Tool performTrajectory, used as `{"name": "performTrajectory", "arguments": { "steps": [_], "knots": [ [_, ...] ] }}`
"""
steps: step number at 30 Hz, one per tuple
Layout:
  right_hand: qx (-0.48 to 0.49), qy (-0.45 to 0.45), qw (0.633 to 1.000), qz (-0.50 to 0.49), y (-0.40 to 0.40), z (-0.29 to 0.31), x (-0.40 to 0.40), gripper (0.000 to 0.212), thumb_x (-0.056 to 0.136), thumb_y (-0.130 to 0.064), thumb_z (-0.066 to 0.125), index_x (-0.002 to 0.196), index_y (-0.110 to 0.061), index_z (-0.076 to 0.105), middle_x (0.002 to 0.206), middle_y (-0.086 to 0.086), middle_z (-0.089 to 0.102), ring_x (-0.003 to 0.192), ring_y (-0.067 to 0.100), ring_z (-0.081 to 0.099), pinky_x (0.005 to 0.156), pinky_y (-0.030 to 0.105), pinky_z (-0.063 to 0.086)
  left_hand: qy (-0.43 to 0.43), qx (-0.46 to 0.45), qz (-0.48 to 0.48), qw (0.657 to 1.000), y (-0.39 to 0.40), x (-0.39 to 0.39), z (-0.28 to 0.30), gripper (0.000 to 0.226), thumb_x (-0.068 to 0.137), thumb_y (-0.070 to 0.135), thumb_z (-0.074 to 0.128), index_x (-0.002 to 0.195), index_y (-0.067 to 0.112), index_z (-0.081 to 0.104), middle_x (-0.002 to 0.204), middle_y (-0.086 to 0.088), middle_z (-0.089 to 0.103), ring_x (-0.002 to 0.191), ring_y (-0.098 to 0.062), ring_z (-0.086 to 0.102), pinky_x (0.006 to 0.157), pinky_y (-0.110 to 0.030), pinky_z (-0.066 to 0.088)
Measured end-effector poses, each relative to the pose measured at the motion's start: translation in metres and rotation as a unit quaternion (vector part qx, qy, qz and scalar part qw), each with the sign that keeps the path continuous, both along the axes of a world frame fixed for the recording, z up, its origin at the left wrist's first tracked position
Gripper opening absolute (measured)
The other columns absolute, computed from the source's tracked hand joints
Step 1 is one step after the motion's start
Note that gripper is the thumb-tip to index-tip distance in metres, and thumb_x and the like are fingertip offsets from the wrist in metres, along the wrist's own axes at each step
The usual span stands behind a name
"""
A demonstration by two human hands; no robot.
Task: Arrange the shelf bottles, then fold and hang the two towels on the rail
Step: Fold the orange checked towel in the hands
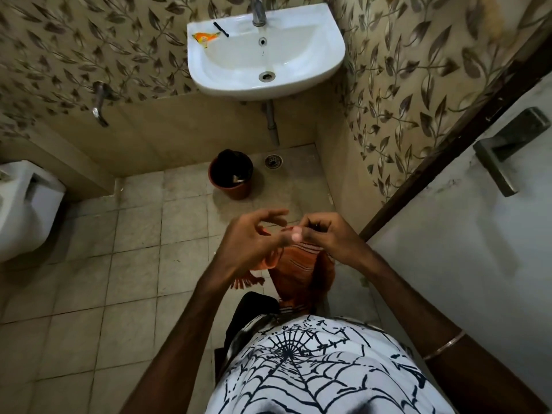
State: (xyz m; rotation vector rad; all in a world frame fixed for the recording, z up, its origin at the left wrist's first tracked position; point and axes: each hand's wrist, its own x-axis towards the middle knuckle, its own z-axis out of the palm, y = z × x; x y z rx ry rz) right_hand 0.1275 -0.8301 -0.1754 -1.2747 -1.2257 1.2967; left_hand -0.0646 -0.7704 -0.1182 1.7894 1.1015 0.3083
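I have both hands up in front of my chest over the tiled floor [119,234], working an orange striped towel [298,273] that hangs down from them toward my legs. My right hand [325,237] has its grip closed in a pinch on the top edge of the towel, thumb pressed against the fingers, and most of the cloth's weight seems to drop from that point. My left hand [254,237] sits just beside it with the fingers curled but spread, the grip partly open; a fold of the cloth lies under the palm, though I cannot tell whether those fingers actually have hold of it. I judge I am hunting for a second corner or edge so the towel can be stretched flat between two grips before folding, which is why it is held high and clear of the floor. The fringe [248,282] at one end dangles loose to the left, so the cloth is bunched, not yet squared. The sink [328,55] is ahead on the wall, and a dark bin [231,189] stands on the floor below it. No rail, shelf, bottles or second towel show from here.
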Motion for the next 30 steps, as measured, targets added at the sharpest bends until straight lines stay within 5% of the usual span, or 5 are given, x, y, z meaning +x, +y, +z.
{"name": "performTrajectory", "arguments": {
  "steps": [4, 9, 17, 23, 30],
  "knots": [
    [0.015, 0.006, 1.0, -0.002, 0.001, 0.009, 0.002, 0.021, 0.091, -0.029, 0.071, 0.083, -0.009, 0.072, 0.074, 0.006, 0.068, 0.071, 0.014, 0.063, 0.064, 0.028, 0.048, -0.02, 0.031, -0.035, 0.999, -0.003, 0.005, 0.001, 0.022, 0.081, 0.029, 0.077, 0.101, 0.019, 0.076, 0.086, 0.007, 0.076, 0.076, -0.006, 0.072, 0.07, -0.042, 0.061],
    [-0.001, -0.015, 1.0, 0.024, -0.006, 0.004, 0.006, 0.022, 0.087, -0.036, 0.07, 0.081, -0.016, 0.074, 0.071, -0.001, 0.066, 0.065, 0.011, 0.058, 0.059, 0.024, 0.044, -0.082, 0.043, 0.012, 0.996, -0.005, 0.003, 0.008, 0.009, 0.087, 0.015, 0.071, 0.092, 0.016, 0.078, 0.084, 0.004, 0.076, 0.077, -0.01, 0.073, 0.071, -0.037, 0.061],
    [-0.038, -0.018, 0.999, -0.014, -0.012, -0.022, 0.025, 0.046, 0.08, -0.057, 0.073, 0.084, -0.01, 0.074, 0.079, 0.021, 0.069, 0.069, 0.034, 0.061, 0.065, 0.046, 0.045, -0.108, 0.066, 0.124, 0.984, 0.005, -0.012, 0.018, 0.009, 0.09, 0.012, 0.067, 0.09, 0.011, 0.076, 0.074, 0.0, 0.073, 0.056, -0.002, 0.065, 0.057, -0.019, 0.051],
    [-0.002, -0.024, 1.0, -0.02, -0.006, -0.007, 0.016, 0.017, 0.087, -0.031, 0.069, 0.081, -0.015, 0.074, 0.076, -0.001, 0.071, 0.073, 0.012, 0.065, 0.069, 0.027, 0.05, 0.155, 0.263, 0.009, 0.952, 0.011, -0.016, 0.0, 0.058, 0.084, 0.019, 0.075, 0.138, 0.026, 0.054, 0.131, -0.003, 0.065, 0.091, -0.016, 0.07, 0.078, -0.034, 0.057],
    [0.028, -0.026, 0.999, 0.007, -0.001, 0.005, 0.008, 0.015, 0.093, -0.019, 0.068, 0.086, -0.008, 0.075, 0.079, 0.009, 0.072, 0.074, 0.017, 0.065, 0.069, 0.032, 0.049, 0.024, 0.107, -0.084, 0.99, -0.008, 0.011, 0.001, 0.047, 0.082, 0.034, 0.075, 0.127, 0.027, 0.064, 0.115, 0.006, 0.073, 0.095, 0.0, 0.069, 0.082, -0.032, 0.059]
  ]
}}
